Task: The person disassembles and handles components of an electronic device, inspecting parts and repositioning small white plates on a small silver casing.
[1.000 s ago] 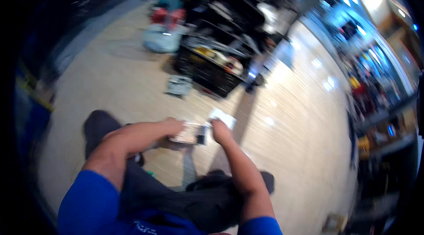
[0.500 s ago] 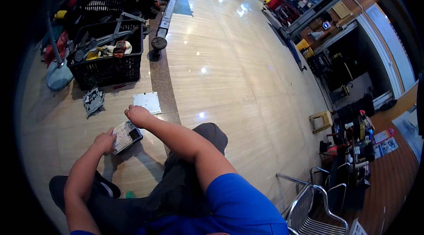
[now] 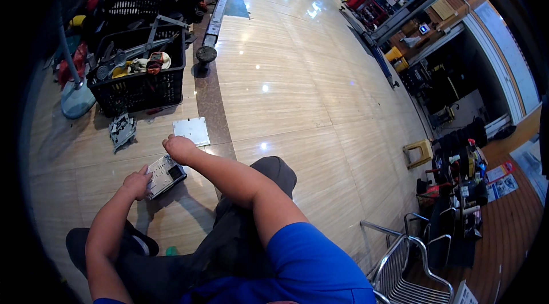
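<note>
An open, beige electronic device with a dark end (image 3: 167,175) is tilted low over the floor between my hands. My left hand (image 3: 137,184) grips its left side, one finger reaching along the edge. My right hand (image 3: 180,150) is curled above the device's upper right corner; whatever is in its fingertips is hidden. A flat white panel (image 3: 191,128) lies on the floor just beyond it, and a grey metal part (image 3: 122,131) lies to the left.
Black crates (image 3: 137,92) of tools stand at the upper left beside a stand with a round base (image 3: 77,101) and a metal lift arm (image 3: 214,24). At the right are a yellow stool (image 3: 416,155), steel chairs (image 3: 412,270) and a cluttered bench (image 3: 469,201).
Since a second ago, the view has swung rightward and my right hand has moved from the white panel to above the device. Little differs from half a second ago.
</note>
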`<state>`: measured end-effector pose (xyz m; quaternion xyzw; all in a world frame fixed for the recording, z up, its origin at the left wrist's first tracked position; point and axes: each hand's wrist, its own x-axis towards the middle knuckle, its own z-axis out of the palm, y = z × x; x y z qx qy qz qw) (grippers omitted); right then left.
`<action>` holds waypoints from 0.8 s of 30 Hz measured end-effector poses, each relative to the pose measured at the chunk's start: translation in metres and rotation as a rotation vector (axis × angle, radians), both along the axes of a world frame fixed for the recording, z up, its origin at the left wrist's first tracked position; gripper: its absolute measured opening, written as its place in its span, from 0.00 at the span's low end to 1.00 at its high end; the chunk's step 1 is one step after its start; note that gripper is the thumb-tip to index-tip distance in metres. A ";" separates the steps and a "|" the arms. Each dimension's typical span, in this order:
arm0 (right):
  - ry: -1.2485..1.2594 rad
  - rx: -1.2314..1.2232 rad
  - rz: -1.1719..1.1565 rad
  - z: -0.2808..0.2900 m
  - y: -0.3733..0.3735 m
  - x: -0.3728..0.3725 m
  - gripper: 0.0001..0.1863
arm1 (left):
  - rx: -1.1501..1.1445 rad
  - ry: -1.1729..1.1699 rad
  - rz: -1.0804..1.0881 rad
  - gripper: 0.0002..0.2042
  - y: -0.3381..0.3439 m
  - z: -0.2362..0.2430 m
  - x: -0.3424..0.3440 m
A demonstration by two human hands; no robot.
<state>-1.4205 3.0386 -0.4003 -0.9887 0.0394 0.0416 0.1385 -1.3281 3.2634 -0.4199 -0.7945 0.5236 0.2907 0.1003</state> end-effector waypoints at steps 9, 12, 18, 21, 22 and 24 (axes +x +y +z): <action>0.017 0.001 -0.033 0.004 0.002 -0.004 0.10 | 0.027 -0.013 -0.016 0.33 -0.004 0.002 -0.002; 0.082 -0.004 -0.083 0.010 0.004 0.003 0.10 | 0.029 -0.018 -0.004 0.33 0.000 0.001 0.000; 0.012 0.006 0.030 0.003 0.001 0.001 0.10 | 0.026 -0.014 -0.002 0.33 -0.001 -0.001 0.000; -0.016 0.029 0.049 -0.002 -0.001 0.000 0.10 | 0.023 -0.004 -0.002 0.34 -0.003 0.001 -0.001; -0.027 0.042 0.061 0.000 0.000 0.000 0.10 | 0.024 0.006 0.003 0.34 -0.002 0.003 -0.001; -0.012 0.020 0.016 0.002 0.001 -0.002 0.10 | 0.027 0.006 0.000 0.34 -0.003 0.006 -0.002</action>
